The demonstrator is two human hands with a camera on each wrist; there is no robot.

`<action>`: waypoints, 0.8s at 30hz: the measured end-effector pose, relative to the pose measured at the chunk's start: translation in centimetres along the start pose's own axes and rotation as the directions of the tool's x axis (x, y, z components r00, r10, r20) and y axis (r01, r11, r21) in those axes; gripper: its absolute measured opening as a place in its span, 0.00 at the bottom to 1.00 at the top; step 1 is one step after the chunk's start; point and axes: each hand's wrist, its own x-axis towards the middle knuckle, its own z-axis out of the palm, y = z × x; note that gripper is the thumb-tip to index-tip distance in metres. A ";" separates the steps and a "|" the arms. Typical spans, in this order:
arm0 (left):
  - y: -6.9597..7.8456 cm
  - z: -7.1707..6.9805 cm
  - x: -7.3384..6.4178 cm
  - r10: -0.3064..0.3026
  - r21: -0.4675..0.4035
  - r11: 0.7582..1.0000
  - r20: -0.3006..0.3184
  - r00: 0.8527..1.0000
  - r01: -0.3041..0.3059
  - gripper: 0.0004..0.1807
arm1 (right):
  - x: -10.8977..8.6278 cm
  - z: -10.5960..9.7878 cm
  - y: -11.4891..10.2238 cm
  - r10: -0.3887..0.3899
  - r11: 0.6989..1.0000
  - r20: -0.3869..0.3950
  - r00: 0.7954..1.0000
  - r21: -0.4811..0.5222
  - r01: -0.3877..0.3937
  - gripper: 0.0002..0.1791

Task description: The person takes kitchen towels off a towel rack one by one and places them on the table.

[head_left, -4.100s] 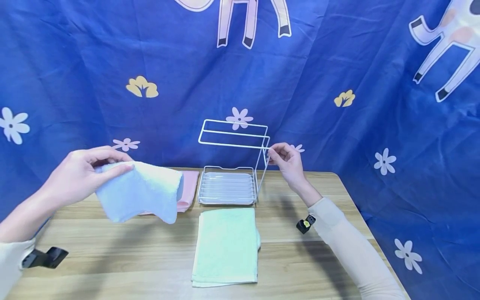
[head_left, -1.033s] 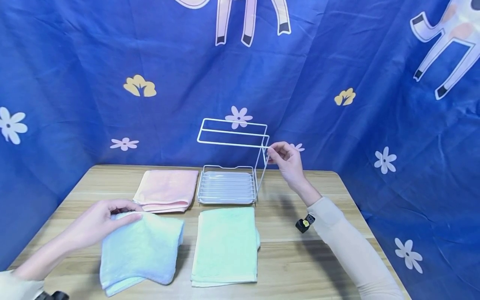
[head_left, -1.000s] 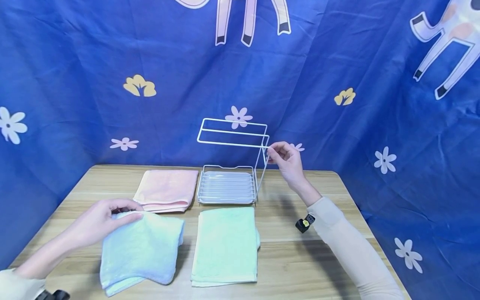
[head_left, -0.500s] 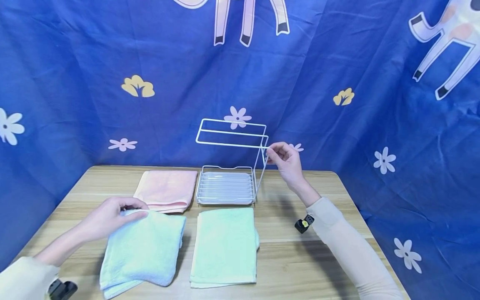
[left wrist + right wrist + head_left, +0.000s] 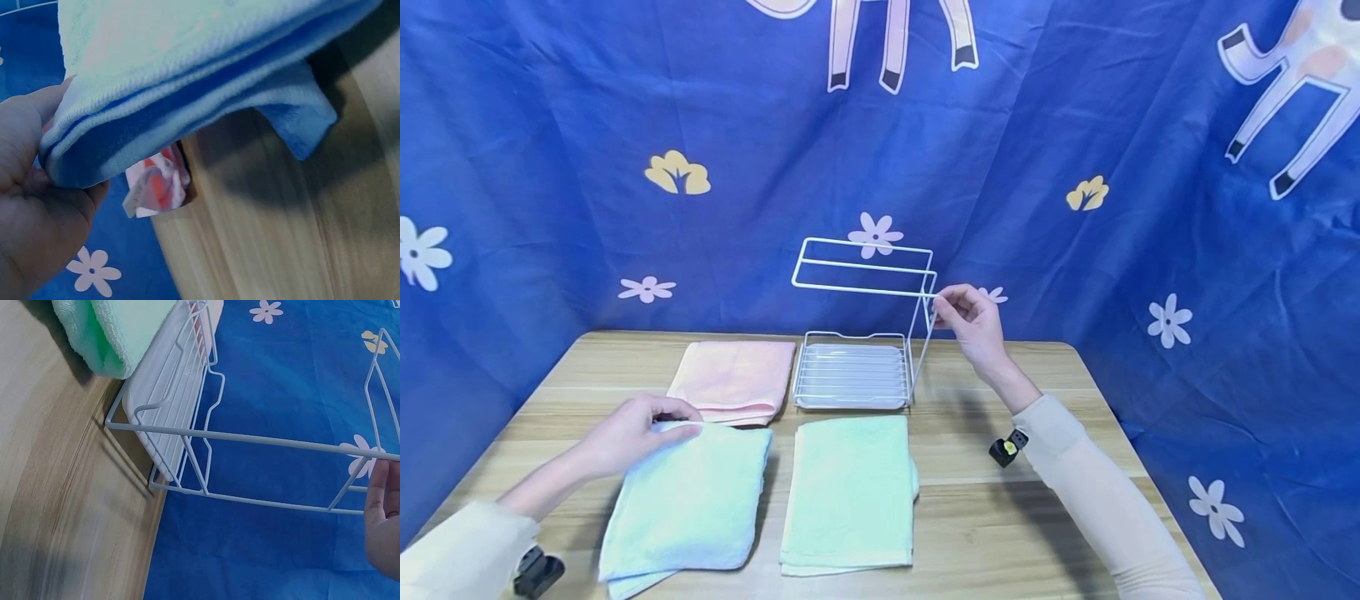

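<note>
Between thumb and fingers my left hand (image 5: 643, 433) pinches the far edge of a folded light-blue towel (image 5: 692, 500). The left wrist view shows the towel's (image 5: 187, 69) layered edges, with one corner drooping over the wood. My right hand (image 5: 973, 325) grips the upper right corner of a white wire rack (image 5: 865, 290), whose top bars overhang a slatted base with a white tray (image 5: 852, 379). In the right wrist view the fingers (image 5: 378, 494) are at the rack's upright. A folded mint-green towel (image 5: 850, 492) lies in front of the rack.
A folded pink towel (image 5: 733, 375) lies left of the rack, behind the blue one. All stand on a wood-grain table (image 5: 992, 533). A blue patterned curtain (image 5: 760, 183) hangs close behind and on both sides.
My left hand has brought the blue towel down and nearer from in front of the pink one, then shifted slightly right. My right hand has kept its grip on the rack.
</note>
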 end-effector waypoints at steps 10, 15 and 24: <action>-0.3 0.9 0.0 0.012 -0.019 1.000 0.048 0.999 -0.011 0.04 | -0.1 -0.1 0.1 -0.001 1.000 0.006 1.000 -0.005 0.001 0.15; -0.6 1.0 -0.2 0.068 -0.045 0.997 0.057 0.996 -0.065 0.05 | -0.1 -0.2 0.1 0.002 1.000 0.009 1.000 -0.001 -0.002 0.14; -1.3 0.6 0.2 0.064 -0.027 0.998 0.093 0.994 -0.062 0.04 | -0.1 -0.1 0.1 -0.004 1.000 0.002 1.000 -0.011 0.004 0.15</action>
